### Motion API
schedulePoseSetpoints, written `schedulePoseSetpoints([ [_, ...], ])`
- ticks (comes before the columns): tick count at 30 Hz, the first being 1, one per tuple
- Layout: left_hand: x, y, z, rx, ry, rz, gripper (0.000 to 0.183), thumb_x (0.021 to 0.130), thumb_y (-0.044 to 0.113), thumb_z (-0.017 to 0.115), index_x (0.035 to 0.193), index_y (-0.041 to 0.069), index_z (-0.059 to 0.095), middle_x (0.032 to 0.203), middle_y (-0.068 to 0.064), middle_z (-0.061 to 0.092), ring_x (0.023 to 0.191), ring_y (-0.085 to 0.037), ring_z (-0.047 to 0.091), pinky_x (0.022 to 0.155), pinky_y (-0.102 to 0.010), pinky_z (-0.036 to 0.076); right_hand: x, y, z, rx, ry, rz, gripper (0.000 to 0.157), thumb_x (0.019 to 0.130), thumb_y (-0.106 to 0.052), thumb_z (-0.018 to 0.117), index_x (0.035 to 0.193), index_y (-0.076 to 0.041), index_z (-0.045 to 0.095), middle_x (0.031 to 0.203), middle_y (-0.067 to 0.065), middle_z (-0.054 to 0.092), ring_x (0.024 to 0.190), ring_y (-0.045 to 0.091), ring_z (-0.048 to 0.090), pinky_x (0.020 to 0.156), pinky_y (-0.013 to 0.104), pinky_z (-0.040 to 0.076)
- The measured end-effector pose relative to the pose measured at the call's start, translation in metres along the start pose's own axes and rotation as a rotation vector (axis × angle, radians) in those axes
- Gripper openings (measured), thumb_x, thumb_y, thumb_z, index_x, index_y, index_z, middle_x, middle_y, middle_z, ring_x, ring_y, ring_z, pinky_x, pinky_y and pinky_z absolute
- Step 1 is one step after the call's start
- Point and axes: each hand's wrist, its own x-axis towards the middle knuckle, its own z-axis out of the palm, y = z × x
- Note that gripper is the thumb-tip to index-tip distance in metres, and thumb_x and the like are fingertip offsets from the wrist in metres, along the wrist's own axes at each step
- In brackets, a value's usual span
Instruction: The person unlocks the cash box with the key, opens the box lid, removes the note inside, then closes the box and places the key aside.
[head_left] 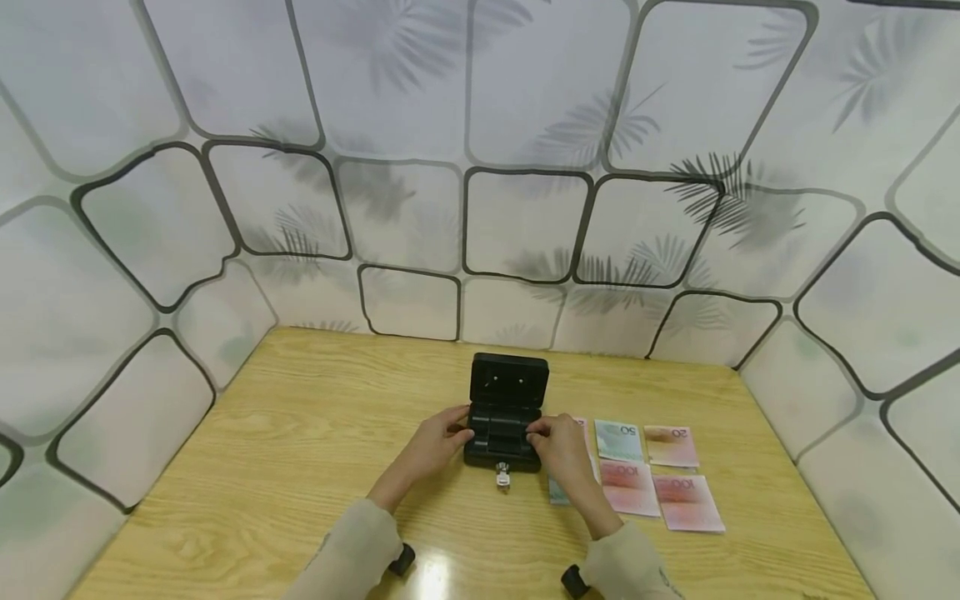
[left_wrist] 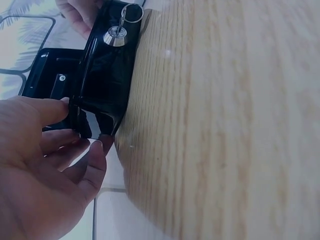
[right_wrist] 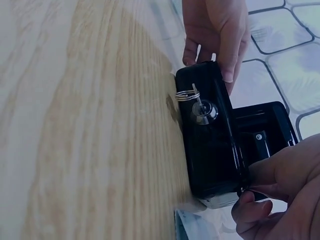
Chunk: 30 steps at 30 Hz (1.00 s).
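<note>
A black cash box (head_left: 487, 457) stands on the table with its lid (head_left: 510, 379) raised at the back. A key on a ring sits in the front lock (right_wrist: 204, 112). My left hand (head_left: 435, 437) holds the box's left side, thumb on the rim and fingers against the outer wall, as the left wrist view shows. At the opposite side my right hand (head_left: 564, 450) pinches the right rim between thumb and fingers; whether it grips the box wall or an inner tray's edge I cannot tell. The black compartments inside are partly hidden by the fingers.
Several banknotes lie in rows right of the box, among them a green 50 note (head_left: 619, 441), a 20 note (head_left: 671, 447) and a red 100 note (head_left: 688, 503). My right forearm covers part of the nearest notes. A patterned cloth wall (head_left: 412, 304) surrounds the wooden table (head_left: 300, 417).
</note>
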Motion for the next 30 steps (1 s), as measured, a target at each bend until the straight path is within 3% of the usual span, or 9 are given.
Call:
schedulePoseSetpoints([
  [11, 0.001, 0.0023, 0.0018, 0.001, 0.017, -0.032, 0.05, 0.101, 0.005, 0.066, 0.146, -0.01, 0.051, 0.143, -0.028, 0.055, 0.117, -0.04, 0.065, 0.098, -0.052, 0.054, 0.002, 0.0041, -0.0007, -0.013, -0.004, -0.013, 0.007, 0.084, 0.003, 0.078, 0.082, -0.003, 0.08, 0.076, 0.004, 0.074, 0.073, 0.018, 0.065, 0.066, 0.037, 0.054],
  [23, 0.0041, -0.0002, 0.0044, -0.006, 0.03, -0.071, 0.045, 0.101, 0.006, 0.066, 0.143, -0.007, 0.056, 0.141, -0.025, 0.059, 0.117, -0.037, 0.065, 0.098, -0.052, 0.053, 0.0031, 0.0003, -0.0045, -0.053, -0.086, 0.086, 0.004, 0.09, -0.005, 0.078, 0.092, -0.004, 0.081, 0.085, 0.005, 0.075, 0.072, 0.015, 0.063, 0.062, 0.036, 0.053],
  [30, 0.0053, 0.0031, 0.0047, -0.003, 0.024, -0.098, 0.046, 0.101, 0.006, 0.064, 0.144, -0.008, 0.055, 0.141, -0.025, 0.059, 0.117, -0.036, 0.066, 0.096, -0.049, 0.055, 0.0036, 0.0064, -0.002, -0.015, -0.072, 0.057, 0.005, 0.088, -0.006, 0.081, 0.091, -0.003, 0.08, 0.072, 0.0, 0.065, 0.062, 0.012, 0.052, 0.056, 0.031, 0.045],
])
